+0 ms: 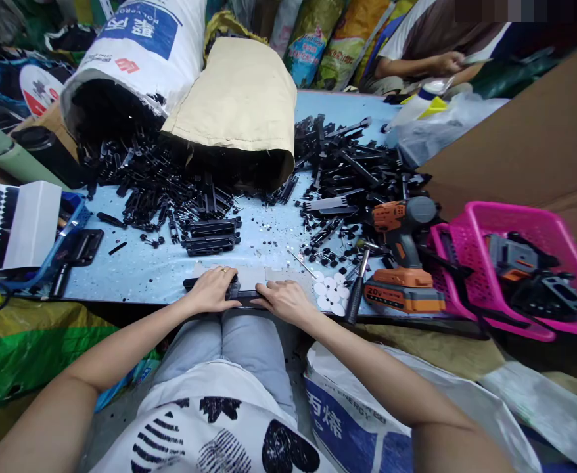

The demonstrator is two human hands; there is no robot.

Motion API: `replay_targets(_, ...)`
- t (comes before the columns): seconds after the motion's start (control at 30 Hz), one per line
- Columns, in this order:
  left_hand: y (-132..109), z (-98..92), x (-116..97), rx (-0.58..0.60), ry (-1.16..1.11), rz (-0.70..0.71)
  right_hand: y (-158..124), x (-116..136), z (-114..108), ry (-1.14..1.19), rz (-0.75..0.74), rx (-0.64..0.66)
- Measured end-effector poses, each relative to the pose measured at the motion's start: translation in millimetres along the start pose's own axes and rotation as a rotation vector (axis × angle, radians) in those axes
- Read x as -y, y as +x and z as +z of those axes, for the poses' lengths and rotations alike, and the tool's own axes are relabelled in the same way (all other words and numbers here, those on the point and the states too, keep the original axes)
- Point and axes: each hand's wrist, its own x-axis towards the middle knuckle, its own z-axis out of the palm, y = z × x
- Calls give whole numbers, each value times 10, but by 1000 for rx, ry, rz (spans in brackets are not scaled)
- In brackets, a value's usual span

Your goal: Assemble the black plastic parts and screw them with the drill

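At the front edge of the blue table, my left hand (213, 289) and my right hand (285, 300) are closed on a long black plastic part (245, 295). The left fingers wrap over its left half. My right thumb and fingers grip its right end. The part lies level, with a flat grey board (253, 276) just behind it. Past my left hand, several finished-looking black bars (210, 236) are stacked side by side. White round discs (330, 293) and a hammer (357, 284) lie to the right of my right hand.
An orange cordless drill (403, 253) stands beside a pink basket (530, 213) of tools. Heaps of black parts (352, 164) spread behind, spilling from a white sack (135, 59) and a beige sack (244, 92). At left is a blue tray (79, 217). Another person's hand (450, 63) shows at the back.
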Motion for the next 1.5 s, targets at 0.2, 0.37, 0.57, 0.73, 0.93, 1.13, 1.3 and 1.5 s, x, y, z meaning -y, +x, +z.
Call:
replay_targets(0.2, -101, 26, 63, -86, -89, 29, 11, 66, -290, -44, -54, -40)
replay_targets(0.37, -101, 14, 85, -124, -98, 5, 77, 4, -384, -120, -116, -63)
replay_targets(0.57, -53, 16, 46, -130, -134, -61, 105, 6, -330, -122, -83, -82)
replay_targets(0.73, -59, -32, 109, -98, -173, 12, 164, -182, 3, -92, -135, -190)
replay_targets(0.93, -306, -455, 1129, -527, 41, -648, 98, -454, 442, 18, -157, -420)
replay_targets(1.13, -439, -560, 1854, -357, 251, -703, 85, -428, 444, 151, -133, -352)
replay_targets(1.3, -525, -398, 1914, -298, 308, -641, 576, -625, 171, 275, -52, -382)
replay_targets(1.5, -667, -404, 1783, -371, 310, -618, 1855, -877, -161, 212, 90, -320)
